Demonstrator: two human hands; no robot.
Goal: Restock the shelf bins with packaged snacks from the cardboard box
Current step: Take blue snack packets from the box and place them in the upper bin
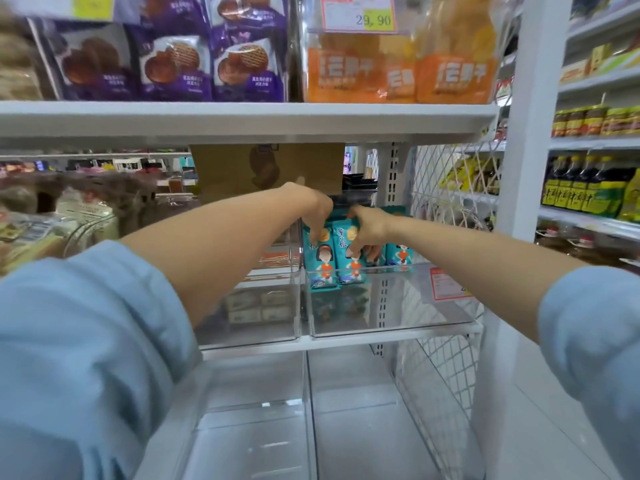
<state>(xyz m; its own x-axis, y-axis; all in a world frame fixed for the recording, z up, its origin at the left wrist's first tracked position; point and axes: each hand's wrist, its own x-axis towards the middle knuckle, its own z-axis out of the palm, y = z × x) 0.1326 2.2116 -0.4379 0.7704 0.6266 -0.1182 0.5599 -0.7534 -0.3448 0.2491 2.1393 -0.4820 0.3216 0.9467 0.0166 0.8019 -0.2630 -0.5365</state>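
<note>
A cardboard box [242,168] is sitting behind a clear bin [398,303] where teal snack packets [348,270] are standing upright. The left hand [320,211] and the right hand [369,230] are each pinching one packet, side by side.

Several teal snack packets [323,261], each printed with a cartoon girl, stand upright in a row toward 11 o'clock inside the clear shelf bin [398,306]. The brown cardboard box [239,168] sits at their 11 o'clock.
</note>
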